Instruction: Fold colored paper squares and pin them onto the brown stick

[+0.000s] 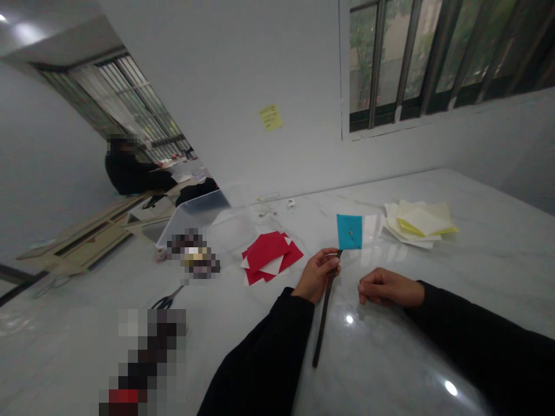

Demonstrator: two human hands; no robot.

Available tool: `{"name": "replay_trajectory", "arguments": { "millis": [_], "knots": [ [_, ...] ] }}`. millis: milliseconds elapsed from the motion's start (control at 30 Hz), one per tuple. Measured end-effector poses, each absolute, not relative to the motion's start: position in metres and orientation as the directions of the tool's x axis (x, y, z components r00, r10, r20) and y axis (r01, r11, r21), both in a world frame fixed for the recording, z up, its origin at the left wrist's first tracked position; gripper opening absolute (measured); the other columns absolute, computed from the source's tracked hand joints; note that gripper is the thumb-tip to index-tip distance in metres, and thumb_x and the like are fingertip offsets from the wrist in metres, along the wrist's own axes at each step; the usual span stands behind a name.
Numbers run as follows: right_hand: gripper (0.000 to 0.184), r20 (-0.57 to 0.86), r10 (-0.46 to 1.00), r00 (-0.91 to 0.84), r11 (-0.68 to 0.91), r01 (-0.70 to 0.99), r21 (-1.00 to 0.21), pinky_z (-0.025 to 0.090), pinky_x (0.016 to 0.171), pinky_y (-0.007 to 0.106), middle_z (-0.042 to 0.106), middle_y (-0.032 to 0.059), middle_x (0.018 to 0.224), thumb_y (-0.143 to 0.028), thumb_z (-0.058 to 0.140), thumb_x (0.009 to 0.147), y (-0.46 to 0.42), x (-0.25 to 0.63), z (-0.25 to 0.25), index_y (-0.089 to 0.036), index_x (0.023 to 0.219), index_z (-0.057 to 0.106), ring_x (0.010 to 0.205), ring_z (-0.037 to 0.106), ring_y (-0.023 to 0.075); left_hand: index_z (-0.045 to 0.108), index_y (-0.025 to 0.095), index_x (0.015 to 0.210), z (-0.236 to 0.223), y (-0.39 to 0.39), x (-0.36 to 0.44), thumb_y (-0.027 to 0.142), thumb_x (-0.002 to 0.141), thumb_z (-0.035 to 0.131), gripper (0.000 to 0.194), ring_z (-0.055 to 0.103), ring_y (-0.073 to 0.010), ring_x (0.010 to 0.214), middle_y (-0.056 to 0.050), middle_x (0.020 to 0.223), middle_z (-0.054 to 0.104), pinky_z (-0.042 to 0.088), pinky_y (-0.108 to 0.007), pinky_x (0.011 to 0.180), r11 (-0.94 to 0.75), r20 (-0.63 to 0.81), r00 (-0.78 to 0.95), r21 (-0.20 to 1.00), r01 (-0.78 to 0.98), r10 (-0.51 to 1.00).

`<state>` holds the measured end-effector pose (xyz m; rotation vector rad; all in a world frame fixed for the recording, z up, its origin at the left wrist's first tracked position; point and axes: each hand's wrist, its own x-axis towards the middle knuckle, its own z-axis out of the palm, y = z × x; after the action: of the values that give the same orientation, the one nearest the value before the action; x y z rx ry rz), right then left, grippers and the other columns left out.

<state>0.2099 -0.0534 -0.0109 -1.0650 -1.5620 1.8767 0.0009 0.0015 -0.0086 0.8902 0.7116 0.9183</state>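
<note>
My left hand (319,274) is wrapped round a thin dark stick (322,323), which slants from the fingers down toward the table's near side. At the stick's upper end is a blue square (347,228) with a small gold-coloured dot and a short dark line near its middle. Whether the stick is fixed to the square I cannot tell. To the right, my right hand (385,287) rests closed, its fingers curled and apart from the stick. Anything inside those fingers is hidden.
Red and white sheets (271,257) lie left of my hands, with cream and yellow sheets (418,222) at the back right. Scissors (169,299) and a clear plastic bin (195,214) are farther left. A person (134,167) sits beyond. Wall and barred window border the white table.
</note>
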Motion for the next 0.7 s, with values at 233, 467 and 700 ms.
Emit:
{"name": "replay_trajectory", "arguments": {
  "millis": [233,467,700],
  "knots": [
    [0.049,-0.248,0.968,-0.050,-0.250,-0.055,-0.967,0.018,0.043,0.021,0.037,-0.0090,0.056,-0.058,0.069,0.074,-0.040,0.223,-0.016,-0.019,0.104,0.061,0.045,0.029,0.0073,0.064,0.014,0.100,-0.012,0.001,0.001,0.028,0.064,0.086,0.044,0.056,-0.0087,0.064,0.001,0.077,0.061,0.040,-0.023,0.063,0.316,-0.140,0.440,0.879,-0.358,0.887],
    [0.082,0.125,0.982,0.139,0.061,0.396,-0.916,0.044,0.055,0.028,0.060,-0.0012,0.072,-0.063,0.065,0.078,-0.028,0.255,-0.023,-0.025,0.146,0.039,0.059,0.055,0.0163,0.068,0.014,0.098,-0.016,-0.003,0.002,0.033,0.061,0.087,0.046,0.058,-0.0113,0.063,-0.002,0.079,0.064,0.044,-0.028,0.067,0.235,-0.125,0.512,0.960,-0.155,0.850],
    [0.071,0.006,1.000,-0.017,0.013,0.459,-0.889,0.052,0.070,0.035,0.069,0.0058,0.087,-0.068,0.059,0.080,-0.027,0.255,-0.029,-0.021,0.133,0.056,0.075,0.065,0.0230,0.069,0.014,0.098,-0.019,-0.002,0.002,0.032,0.061,0.087,0.046,0.057,-0.0111,0.062,-0.002,0.078,0.062,0.043,-0.029,0.066,0.236,-0.101,0.489,0.946,-0.222,0.866]
  ]
}}
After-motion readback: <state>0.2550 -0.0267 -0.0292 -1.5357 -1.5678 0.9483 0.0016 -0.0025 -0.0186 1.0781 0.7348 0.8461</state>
